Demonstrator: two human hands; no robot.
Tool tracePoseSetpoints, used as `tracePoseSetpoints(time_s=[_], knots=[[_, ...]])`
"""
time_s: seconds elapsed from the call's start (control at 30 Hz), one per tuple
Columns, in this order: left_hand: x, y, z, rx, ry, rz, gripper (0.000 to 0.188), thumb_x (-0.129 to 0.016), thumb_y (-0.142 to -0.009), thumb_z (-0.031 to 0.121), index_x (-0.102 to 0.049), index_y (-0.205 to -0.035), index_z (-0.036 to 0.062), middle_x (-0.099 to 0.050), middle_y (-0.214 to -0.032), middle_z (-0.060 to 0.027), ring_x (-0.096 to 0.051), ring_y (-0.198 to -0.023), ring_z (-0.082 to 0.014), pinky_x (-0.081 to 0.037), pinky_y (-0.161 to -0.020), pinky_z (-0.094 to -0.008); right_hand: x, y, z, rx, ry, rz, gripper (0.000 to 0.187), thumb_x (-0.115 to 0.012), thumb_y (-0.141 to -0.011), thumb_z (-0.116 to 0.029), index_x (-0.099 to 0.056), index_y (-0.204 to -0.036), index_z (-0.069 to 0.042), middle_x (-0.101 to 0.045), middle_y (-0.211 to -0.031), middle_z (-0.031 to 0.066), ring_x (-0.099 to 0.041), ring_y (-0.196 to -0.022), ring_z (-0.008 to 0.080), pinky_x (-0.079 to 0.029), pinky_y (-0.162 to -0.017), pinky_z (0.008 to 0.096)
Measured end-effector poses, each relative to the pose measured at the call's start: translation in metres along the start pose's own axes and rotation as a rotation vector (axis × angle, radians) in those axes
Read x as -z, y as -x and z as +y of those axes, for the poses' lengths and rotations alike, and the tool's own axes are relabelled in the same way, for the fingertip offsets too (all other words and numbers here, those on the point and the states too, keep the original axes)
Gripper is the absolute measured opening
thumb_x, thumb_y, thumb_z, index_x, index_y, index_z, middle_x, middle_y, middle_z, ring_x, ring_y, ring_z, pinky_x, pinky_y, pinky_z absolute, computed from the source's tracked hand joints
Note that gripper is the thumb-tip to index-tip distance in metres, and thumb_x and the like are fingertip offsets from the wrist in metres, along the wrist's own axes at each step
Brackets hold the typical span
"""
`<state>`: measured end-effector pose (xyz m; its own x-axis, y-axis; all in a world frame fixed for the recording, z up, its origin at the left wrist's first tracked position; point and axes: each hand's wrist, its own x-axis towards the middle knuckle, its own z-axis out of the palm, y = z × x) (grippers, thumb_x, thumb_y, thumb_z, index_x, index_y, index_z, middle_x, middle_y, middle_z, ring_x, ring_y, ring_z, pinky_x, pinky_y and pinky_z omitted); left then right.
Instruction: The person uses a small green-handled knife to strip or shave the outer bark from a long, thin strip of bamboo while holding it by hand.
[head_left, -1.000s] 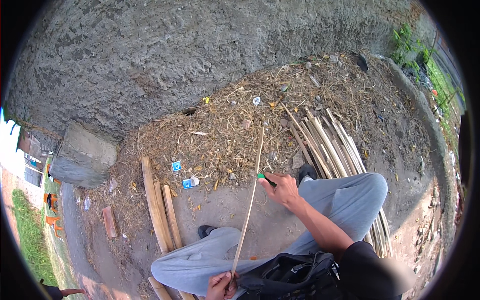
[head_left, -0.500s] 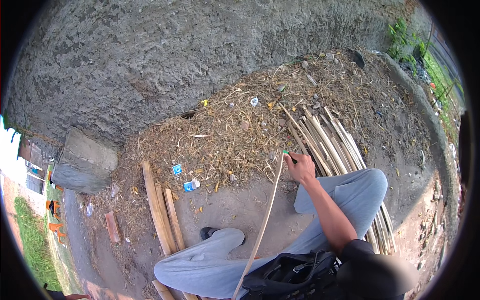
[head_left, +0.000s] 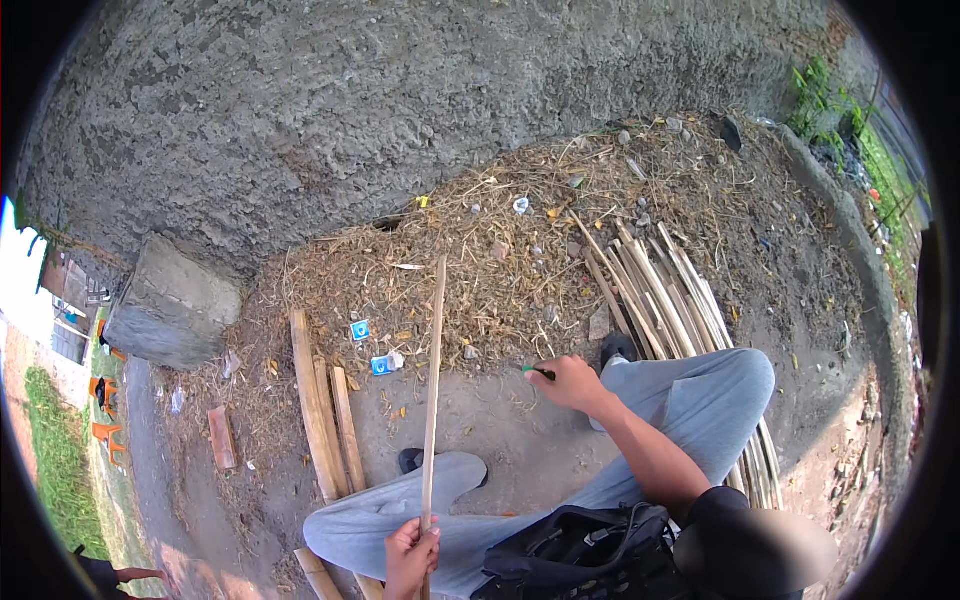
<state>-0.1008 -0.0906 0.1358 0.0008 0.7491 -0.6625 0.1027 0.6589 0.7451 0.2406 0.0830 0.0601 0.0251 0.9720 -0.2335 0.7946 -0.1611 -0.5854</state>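
My left hand [head_left: 410, 556] is closed around the lower part of a long, thin bamboo strip [head_left: 434, 390]. The strip points away from me over my left leg, its far end above the straw-littered ground. Off to the right, my right hand [head_left: 570, 385] is closed on a small dark tool with a green end [head_left: 528, 370]. Most of that tool is hidden in the fingers, so its kind does not show. A gap separates it from the strip.
Split bamboo strips [head_left: 660, 290] lie in a pile beyond and beside my right leg. Thicker bamboo pieces [head_left: 318, 410] lie by my left leg. A concrete block [head_left: 175, 300] stands against the rough wall [head_left: 330, 120]; a brick [head_left: 222, 438] and blue packets [head_left: 381, 365] lie nearby.
The bamboo strip's far end has swung left, away from my right hand. My right hand has come nearer and left with the tool. My left hand has come into view holding the strip.
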Motion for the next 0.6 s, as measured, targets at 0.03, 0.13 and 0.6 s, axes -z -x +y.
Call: tracePoseSetpoints(time_s=[0.03, 0.13, 0.6], knots=[[-0.007, -0.009, 0.007, 0.001, 0.007, 0.005, 0.018, -0.052, -0.100, 0.010, -0.052, -0.115, 0.0003, -0.054, -0.071, -0.0053, -0.035, -0.043, -0.0047, -0.030, -0.037, -0.0221, 0.003, 0.000, -0.010, 0.026, -0.263, -0.040, 0.038, -0.067, -0.089, -0.040, -0.074, -0.102, -0.005, -0.071, -0.085, 0.0190, -0.069, -0.080, 0.0387, -0.055, -0.071, 0.0453], [-0.030, -0.043, 0.030, -0.050, 0.141, -0.035, 0.031, -0.057, -0.096, 0.004, -0.045, -0.124, 0.0033, -0.060, -0.078, -0.0097, -0.038, -0.043, -0.0056, -0.033, -0.037, -0.0226, -0.012, 0.010, -0.020, 0.229, -0.354, 0.148, 0.041, -0.067, -0.089, -0.042, -0.073, -0.106, -0.005, -0.072, -0.090, 0.0186, -0.069, -0.079, 0.0380, -0.055, -0.070, 0.0436], [-0.069, -0.126, 0.045, 0.180, 0.501, -0.416, 0.026, -0.045, -0.105, 0.021, -0.055, -0.118, 0.0017, -0.059, -0.091, -0.0083, -0.044, -0.053, -0.0104, -0.039, -0.049, -0.0250, -0.035, 0.033, -0.034, 0.454, -0.369, 0.149, 0.033, -0.066, -0.092, -0.035, -0.071, -0.109, -0.008, -0.070, -0.088, 0.0144, -0.067, -0.069, 0.0352, -0.054, -0.061, 0.0426]])
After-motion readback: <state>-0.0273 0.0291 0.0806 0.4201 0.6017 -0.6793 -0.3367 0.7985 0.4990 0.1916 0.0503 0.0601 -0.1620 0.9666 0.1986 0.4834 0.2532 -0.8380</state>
